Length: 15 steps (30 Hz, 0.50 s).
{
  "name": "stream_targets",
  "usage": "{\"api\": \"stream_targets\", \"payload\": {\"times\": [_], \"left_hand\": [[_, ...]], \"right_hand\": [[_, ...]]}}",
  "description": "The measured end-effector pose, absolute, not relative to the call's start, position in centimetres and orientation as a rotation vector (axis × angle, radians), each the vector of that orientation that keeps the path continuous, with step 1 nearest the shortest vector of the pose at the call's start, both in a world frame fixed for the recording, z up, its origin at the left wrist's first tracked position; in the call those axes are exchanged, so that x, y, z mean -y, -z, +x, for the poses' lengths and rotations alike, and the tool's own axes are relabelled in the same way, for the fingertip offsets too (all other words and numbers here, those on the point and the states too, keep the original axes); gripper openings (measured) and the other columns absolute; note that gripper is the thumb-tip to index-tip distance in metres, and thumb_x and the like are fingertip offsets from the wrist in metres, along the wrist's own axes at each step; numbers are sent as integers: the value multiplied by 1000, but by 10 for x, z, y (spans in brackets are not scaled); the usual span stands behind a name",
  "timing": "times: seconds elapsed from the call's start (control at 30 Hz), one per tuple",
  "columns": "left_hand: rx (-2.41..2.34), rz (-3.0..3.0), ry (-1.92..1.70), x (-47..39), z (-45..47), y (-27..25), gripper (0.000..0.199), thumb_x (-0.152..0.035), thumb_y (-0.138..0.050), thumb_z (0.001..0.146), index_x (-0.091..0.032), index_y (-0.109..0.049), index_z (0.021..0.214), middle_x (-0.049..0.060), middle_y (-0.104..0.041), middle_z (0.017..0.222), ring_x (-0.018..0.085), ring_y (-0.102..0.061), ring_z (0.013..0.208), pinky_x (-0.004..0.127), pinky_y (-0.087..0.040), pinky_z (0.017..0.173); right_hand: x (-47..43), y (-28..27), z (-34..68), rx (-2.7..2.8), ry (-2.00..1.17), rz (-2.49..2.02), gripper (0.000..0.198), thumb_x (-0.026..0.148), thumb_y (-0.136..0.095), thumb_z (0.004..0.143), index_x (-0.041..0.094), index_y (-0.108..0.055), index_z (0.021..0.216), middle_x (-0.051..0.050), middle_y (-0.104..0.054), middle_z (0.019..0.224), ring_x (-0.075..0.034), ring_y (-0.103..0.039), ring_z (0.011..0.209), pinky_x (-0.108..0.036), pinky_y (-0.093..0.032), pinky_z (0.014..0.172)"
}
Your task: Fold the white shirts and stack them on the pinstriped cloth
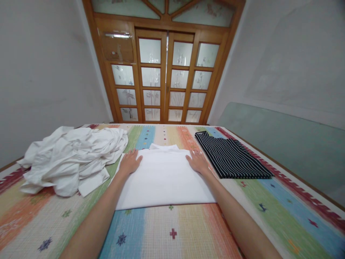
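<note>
The shirt lies flat and folded mid-scene on the patterned cloth, its collar at the far edge. The left hand rests palm down at its far left corner, the right hand at its far right corner; both have the thumb spread inward from the fingers, pinching nothing visible. The shirt should be light, soft and limp, not fragile but quick to crease; the far corners or both side edges seem the best holds, with the layers kept together.
</note>
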<state>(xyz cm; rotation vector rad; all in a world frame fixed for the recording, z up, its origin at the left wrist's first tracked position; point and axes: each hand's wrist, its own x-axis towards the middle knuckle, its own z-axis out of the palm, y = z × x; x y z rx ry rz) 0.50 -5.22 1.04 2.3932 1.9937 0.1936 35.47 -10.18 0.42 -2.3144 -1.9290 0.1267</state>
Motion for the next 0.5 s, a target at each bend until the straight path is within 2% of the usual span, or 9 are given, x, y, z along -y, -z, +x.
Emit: {"api": "stream_targets", "payload": {"times": [0.23,0.5], "left_hand": [[-2003,2453,-219,54,6,-9,60,-40,-27,96,-5,-41,143,19,-37,152,33,-31,143,48,-27,114],[-1919,2555,-357,57,12,-5,53,-34,-31,95,-10,-44,141,17,-44,149,30,-34,142,49,-27,115]], "right_hand": [[102,-4,353,1947,-102,-2320,68,48,-19,100,8,-23,153,-18,-20,160,-28,-13,148,-43,-5,117],[101,0,354,1955,-79,-2324,68,49,-19,100,8,-22,154,-19,-19,160,-29,-12,148,-44,-6,117]]}}
